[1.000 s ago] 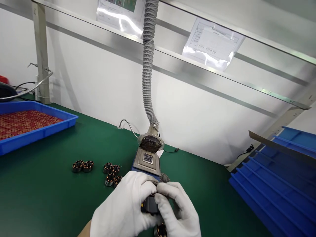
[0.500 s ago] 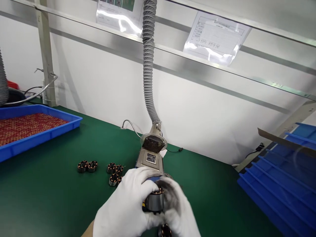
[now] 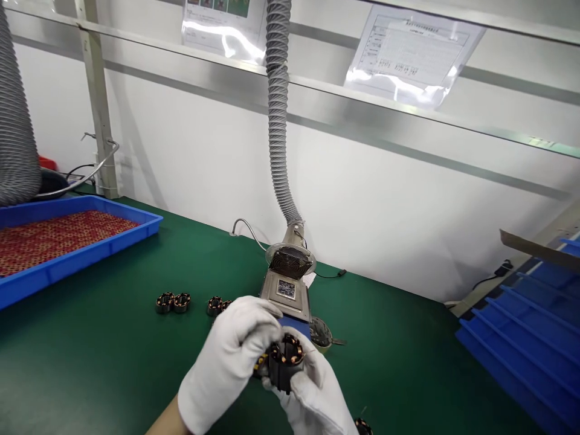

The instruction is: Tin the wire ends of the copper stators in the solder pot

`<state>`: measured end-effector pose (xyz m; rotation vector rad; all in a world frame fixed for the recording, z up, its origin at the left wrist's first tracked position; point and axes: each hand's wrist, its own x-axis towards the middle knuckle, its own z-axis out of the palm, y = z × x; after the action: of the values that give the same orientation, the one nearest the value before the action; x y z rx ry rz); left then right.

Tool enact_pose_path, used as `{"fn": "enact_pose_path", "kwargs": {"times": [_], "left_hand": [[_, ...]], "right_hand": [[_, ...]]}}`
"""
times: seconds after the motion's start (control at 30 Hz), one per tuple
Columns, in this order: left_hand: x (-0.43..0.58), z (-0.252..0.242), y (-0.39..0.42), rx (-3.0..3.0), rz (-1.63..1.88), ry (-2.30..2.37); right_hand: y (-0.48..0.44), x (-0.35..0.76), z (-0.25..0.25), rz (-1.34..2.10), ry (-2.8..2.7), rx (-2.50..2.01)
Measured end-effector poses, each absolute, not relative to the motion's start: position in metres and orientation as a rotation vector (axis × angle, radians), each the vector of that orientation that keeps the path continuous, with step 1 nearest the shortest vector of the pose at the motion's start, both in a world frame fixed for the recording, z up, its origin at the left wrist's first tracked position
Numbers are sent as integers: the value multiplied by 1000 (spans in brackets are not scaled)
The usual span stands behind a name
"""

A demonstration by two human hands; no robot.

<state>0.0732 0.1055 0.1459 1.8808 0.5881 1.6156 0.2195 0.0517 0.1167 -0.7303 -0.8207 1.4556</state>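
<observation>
A person is holding a stator (image 3: pixel 285 359) up in both white-gloved hands above the near side of a green mat (image 3: pixel 99 368), with its copper windings facing upward. The left hand (image 3: pixel 226 356) is cupping the stator from the left, while the right hand (image 3: pixel 312 393) is wrapping around it from the right and below, making a narrow, two-handed grip on the part. Holding it by the dark outer core appears to be keeping the top open to view, a sound way of handling the delicate windings. A small dark piece is showing behind it by the left hand, too hidden to identify.

Just beyond the hands, a round tin (image 3: pixel 321 333) is sitting beside a metal fume extractor (image 3: pixel 286 290), holding something dark and grey. At far left, a blue tray (image 3: pixel 81 241) is carrying a dense red-and-gold layer, its pieces too small to tell apart. Blue trays (image 3: pixel 512 356) are standing stacked at right. Loose stators (image 3: pixel 173 302) are lying on the mat to the left, and another stator (image 3: pixel 362 427) is sitting at the near right edge of view.
</observation>
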Motion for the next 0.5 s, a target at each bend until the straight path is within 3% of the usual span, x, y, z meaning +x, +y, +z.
{"fn": "enact_pose_path", "kwargs": {"times": [0.1, 0.27, 0.5], "left_hand": [[68, 147, 105, 1560, 1527, 696], [82, 161, 94, 1568, 1125, 508], [75, 151, 96, 1317, 1382, 592]], "right_hand": [[51, 221, 121, 1482, -811, -709], [51, 216, 123, 1388, -748, -678], [51, 214, 120, 1268, -759, -759]]}}
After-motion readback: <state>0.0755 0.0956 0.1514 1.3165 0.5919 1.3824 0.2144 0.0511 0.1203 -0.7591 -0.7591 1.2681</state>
